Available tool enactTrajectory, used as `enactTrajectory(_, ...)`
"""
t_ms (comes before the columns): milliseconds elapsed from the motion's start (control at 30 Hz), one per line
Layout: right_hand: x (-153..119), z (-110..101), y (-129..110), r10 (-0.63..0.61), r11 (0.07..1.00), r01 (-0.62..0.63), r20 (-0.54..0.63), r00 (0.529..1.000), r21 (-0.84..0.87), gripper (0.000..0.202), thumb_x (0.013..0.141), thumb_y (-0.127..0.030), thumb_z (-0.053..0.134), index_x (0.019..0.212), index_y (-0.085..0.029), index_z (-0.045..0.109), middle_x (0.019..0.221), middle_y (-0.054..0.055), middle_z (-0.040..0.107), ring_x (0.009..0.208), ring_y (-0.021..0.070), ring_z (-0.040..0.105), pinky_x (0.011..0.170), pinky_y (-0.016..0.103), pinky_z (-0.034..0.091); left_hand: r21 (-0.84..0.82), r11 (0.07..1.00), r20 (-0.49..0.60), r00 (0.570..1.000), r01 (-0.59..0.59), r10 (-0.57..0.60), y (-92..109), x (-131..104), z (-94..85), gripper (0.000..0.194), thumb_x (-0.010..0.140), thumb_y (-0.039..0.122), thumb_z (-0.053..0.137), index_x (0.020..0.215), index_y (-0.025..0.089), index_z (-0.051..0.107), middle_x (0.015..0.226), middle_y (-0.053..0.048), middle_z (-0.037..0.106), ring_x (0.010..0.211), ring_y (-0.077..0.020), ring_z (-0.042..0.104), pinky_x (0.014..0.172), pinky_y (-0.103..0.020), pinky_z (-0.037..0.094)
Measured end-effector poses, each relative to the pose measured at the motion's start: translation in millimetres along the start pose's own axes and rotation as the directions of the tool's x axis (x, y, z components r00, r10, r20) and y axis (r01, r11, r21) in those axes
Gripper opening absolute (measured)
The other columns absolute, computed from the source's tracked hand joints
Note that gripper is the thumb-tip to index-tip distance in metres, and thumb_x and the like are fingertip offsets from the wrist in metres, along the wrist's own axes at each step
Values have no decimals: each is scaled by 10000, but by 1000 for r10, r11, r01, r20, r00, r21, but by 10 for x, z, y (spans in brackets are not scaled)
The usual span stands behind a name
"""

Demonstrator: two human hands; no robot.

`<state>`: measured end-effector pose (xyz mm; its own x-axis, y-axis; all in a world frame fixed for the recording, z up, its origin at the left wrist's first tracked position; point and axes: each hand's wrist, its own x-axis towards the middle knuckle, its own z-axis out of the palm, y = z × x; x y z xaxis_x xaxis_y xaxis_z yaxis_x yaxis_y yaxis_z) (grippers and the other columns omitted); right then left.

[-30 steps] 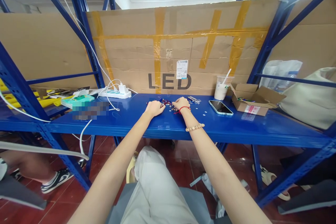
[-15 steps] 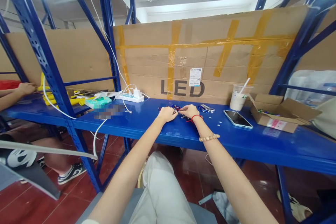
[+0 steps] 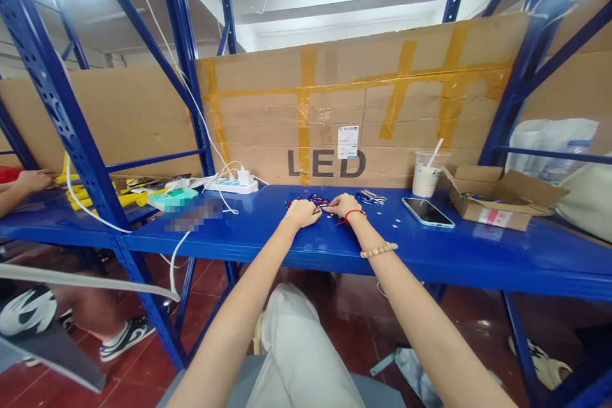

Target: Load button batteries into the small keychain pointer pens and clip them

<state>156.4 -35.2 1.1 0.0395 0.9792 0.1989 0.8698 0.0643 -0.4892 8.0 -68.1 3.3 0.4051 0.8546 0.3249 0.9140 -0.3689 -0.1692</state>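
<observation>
Resting close together above the blue shelf (image 3: pixel 268 229), the left hand (image 3: pixel 303 213) and right hand (image 3: pixel 342 204) had curled fingers, their tips almost meeting. Whether either pinched a small part could not be told at this scale. The pile of small red and blue pieces (image 3: pixel 313 199) lay on the shelf just behind the fingers, partly hidden by them; its central position presumably put it within equal reach of both hands. A group of metal items (image 3: pixel 371 196) lay just beyond the right hand, probably to be near without crowding the fingers. The phone (image 3: pixel 428 212) lay flat and the open carton (image 3: pixel 497 213) stood farther right, apparently outside the working area. At the rear, the power strip (image 3: pixel 229 186) sat near the upright cardboard panel (image 3: pixel 258 121), a placement that likely kept most cable away from the hands.
</observation>
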Motion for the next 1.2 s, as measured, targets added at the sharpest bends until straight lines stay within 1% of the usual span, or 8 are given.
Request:
enactTrajectory(133,16,-6,-2,4,1000,-4,-1,1000,-2,257,621,-441,717,804,-260,722,878,17,710,906,180,633,736,236,467,12,1000,19,1000,-1,0,9,6,-14,381,848,368,360,862,156,677,916,-117,685,880,-241,633,735,-301,454)
enactTrajectory(333,-17,-39,-15,0,999,0,10,1000,-36,284,624,-455,714,826,-255,724,897,29,707,892,185,637,720,229,473,-19,1000,21,1000,5,-4,-1,20,-5,395,844,386,359,849,152,677,907,-125,684,874,-254,633,739,-316,455)
enactTrajectory(500,-16,-48,-18,46,998,-46,10,999,-46,319,617,-490,706,821,-245,727,880,49,706,919,209,627,758,270,474,-41,999,5,1000,19,-18,-10,11,7,402,850,386,352,844,150,677,904,-123,683,873,-250,634,750,-318,454)
enactTrajectory(667,-2,-40,-7,29,998,-28,17,999,-62,355,611,-509,704,818,-222,730,871,77,703,892,225,632,753,286,481,-42,998,-6,999,37,-37,-23,7,24,396,855,372,349,850,149,675,910,-123,682,891,-253,628,756,-320,450)
enactTrajectory(767,4,-33,-6,27,998,-25,22,999,-62,349,620,-505,700,821,-220,729,861,74,705,882,221,636,746,279,483,-52,998,-11,999,36,-37,-30,8,29,404,857,380,345,849,151,678,908,-125,683,895,-258,626,752,-322,451)
enactTrajectory(933,13,-26,-11,29,998,-28,16,999,-59,332,616,-491,708,818,-228,727,902,67,702,924,224,626,775,278,476,-66,997,3,999,47,-47,-36,12,14,403,852,389,350,824,165,683,900,-112,687,900,-248,622,769,-313,447)
enactTrajectory(1067,19,-23,-4,6,999,-6,3,1000,-47,300,663,-475,678,826,-228,726,900,68,702,919,208,630,761,261,477,-66,996,2,998,55,-55,-43,23,16,396,845,393,355,822,172,683,910,-100,688,904,-240,620,766,-300,448)
enactTrajectory(1200,19,-19,7,8,999,-9,-23,1000,-49,252,687,-418,676,853,-234,723,920,59,701,926,197,629,761,249,473,-61,997,-17,999,47,-48,-44,28,27,400,844,389,354,812,168,685,915,-102,687,905,-248,621,754,-306,455)
